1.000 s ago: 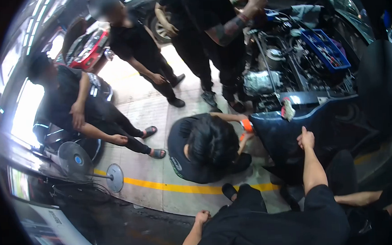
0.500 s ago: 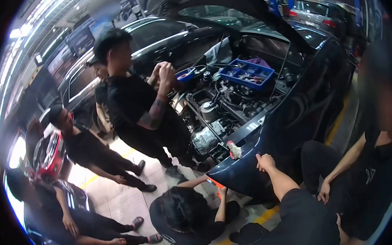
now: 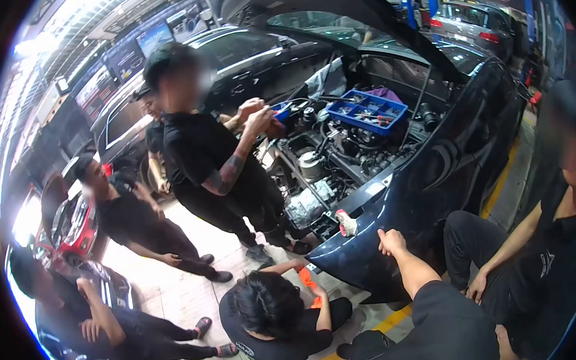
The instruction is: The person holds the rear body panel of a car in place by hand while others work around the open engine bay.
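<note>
Our right grip (image 3: 391, 241), loosely clenched with nothing visible inside, is at the dark panel (image 3: 424, 195), which spreads towards 1 o'clock. At 8, the orange item (image 3: 306, 277) a co-worker (image 3: 271, 336) holds has dropped lower, leaving the panel's corner less covered. A rag (image 3: 348, 224) lies at 10; a knee (image 3: 465, 226) limits room at 3.

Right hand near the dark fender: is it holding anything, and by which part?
It can't be told: no object shows at the right hand, but its palm is hidden.
</note>
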The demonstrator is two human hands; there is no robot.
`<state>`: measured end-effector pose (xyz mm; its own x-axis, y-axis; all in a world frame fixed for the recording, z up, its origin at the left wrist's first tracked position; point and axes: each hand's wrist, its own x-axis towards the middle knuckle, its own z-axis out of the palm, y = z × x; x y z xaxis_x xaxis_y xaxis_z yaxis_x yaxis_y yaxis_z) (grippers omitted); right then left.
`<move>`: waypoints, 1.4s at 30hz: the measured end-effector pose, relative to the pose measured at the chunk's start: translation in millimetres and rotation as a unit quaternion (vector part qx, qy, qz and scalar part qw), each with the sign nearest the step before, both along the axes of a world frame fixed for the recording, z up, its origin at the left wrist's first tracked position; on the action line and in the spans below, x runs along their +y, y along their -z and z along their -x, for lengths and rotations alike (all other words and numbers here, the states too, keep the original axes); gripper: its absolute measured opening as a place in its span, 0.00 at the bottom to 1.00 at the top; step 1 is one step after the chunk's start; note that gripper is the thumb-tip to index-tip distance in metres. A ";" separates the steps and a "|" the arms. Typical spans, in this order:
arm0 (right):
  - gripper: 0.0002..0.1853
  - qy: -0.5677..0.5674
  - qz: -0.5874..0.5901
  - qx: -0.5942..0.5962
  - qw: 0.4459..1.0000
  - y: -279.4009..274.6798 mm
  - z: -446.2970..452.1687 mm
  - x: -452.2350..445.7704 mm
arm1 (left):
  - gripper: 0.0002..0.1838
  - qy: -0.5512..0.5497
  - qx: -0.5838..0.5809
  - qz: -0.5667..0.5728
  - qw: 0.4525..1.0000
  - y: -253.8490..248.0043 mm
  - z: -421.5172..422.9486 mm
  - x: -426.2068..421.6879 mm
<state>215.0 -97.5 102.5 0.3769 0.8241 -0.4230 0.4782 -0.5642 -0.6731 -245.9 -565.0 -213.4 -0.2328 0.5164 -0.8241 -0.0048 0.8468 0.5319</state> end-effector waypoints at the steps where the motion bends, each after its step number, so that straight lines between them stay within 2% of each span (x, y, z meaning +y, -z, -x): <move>1: 0.34 -0.003 -0.001 0.005 1.000 6.3 -0.5 3.4 | 0.21 0.035 0.030 0.031 0.998 -0.8 -2.0 2.3; 2: 0.35 -0.001 -0.011 0.015 1.000 18.3 -1.9 7.1 | 0.22 0.063 0.060 0.064 0.994 -5.6 -3.8 -2.9; 3: 0.35 -0.003 -0.013 0.010 1.000 16.9 -0.6 6.2 | 0.22 0.036 0.059 0.069 0.995 -15.3 -4.9 -10.2; 6: 0.37 -0.012 -0.003 0.004 1.000 24.3 -1.9 10.2 | 0.35 0.017 0.109 -0.092 0.990 -22.5 -6.3 -34.9; 7: 0.38 -0.011 0.000 0.001 1.000 22.8 -0.6 10.6 | 0.24 -0.019 0.090 -0.057 0.994 -121.6 -27.1 -4.2; 9: 0.38 -0.012 -0.007 0.003 1.000 35.0 -3.7 15.7 | 0.17 -0.050 0.029 0.037 0.998 -97.6 -15.4 -1.7; 11: 0.39 -0.019 -0.012 0.005 1.000 34.3 -3.6 16.0 | 0.16 -0.048 0.009 0.050 0.998 -91.3 -13.3 -2.7; 16: 0.39 -0.019 -0.017 -0.012 1.000 22.5 2.5 13.7 | 0.16 -0.043 0.021 0.045 0.998 -91.8 -14.0 -6.5; 25: 0.40 -0.021 -0.033 -0.009 0.999 42.5 -3.3 19.6 | 0.18 -0.021 0.028 0.071 0.997 -109.8 -17.0 2.1; 27: 0.41 -0.026 -0.041 0.010 0.999 56.4 -8.4 23.2 | 0.16 -0.048 0.028 0.045 0.997 -113.9 -17.4 5.2; 32: 0.40 -0.030 -0.037 -0.010 0.999 50.8 -7.2 21.9 | 0.16 -0.076 0.039 0.019 0.996 -118.5 -20.2 8.2; 42: 0.40 -0.028 -0.031 -0.011 0.999 50.5 -5.8 21.8 | 0.15 -0.039 0.057 0.057 0.996 -120.0 -18.9 10.6</move>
<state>220.7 -75.7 52.1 0.3378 0.8683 -0.3633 0.5234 -0.4940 -0.6942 -226.9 -554.4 -93.5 -0.3629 0.3974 -0.8428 -0.0178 0.9014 0.4327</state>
